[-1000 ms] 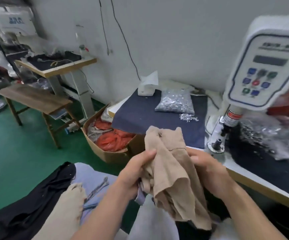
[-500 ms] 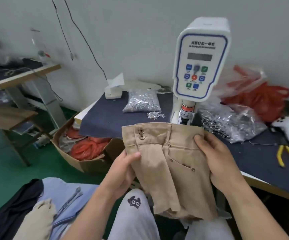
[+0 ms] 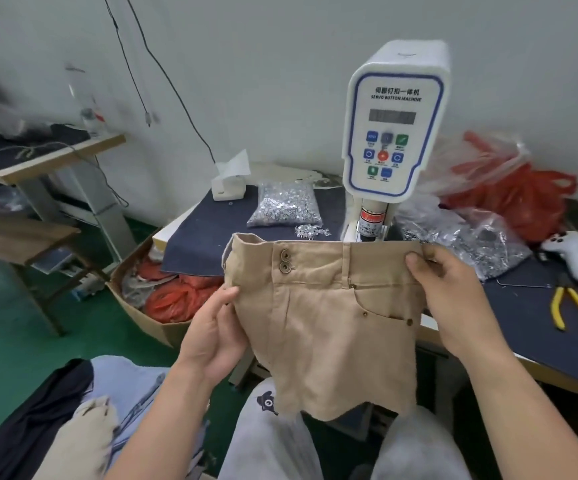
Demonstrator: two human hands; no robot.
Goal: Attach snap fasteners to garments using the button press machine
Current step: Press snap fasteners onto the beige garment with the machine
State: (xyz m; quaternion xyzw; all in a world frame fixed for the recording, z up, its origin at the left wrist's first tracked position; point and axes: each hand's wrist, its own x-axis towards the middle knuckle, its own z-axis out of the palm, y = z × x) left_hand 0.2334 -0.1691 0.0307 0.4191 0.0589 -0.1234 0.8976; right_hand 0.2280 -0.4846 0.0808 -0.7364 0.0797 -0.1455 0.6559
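A pair of small tan shorts (image 3: 325,327) hangs spread in front of me, waistband up, with two bronze snap fasteners (image 3: 284,260) on the band. My left hand (image 3: 213,332) grips the left side edge below the waistband. My right hand (image 3: 453,299) pinches the waistband's right end. The white button press machine (image 3: 396,133) stands on the table just behind the shorts; its lower die is hidden by the cloth. A clear bag of silver fasteners (image 3: 285,204) lies left of the machine, with a few loose ones (image 3: 311,232) beside it.
The table (image 3: 509,367) has a navy cloth top. Another bag of metal parts (image 3: 467,237), red plastic bags (image 3: 522,199), a white controller (image 3: 571,251) and yellow pliers (image 3: 573,311) lie at right. A cardboard box (image 3: 142,313) sits on the green floor; garments (image 3: 73,427) pile at lower left.
The shorts went from bunched to spread flat and raised in front of the machine. My view swung right, bringing the machine to the centre.
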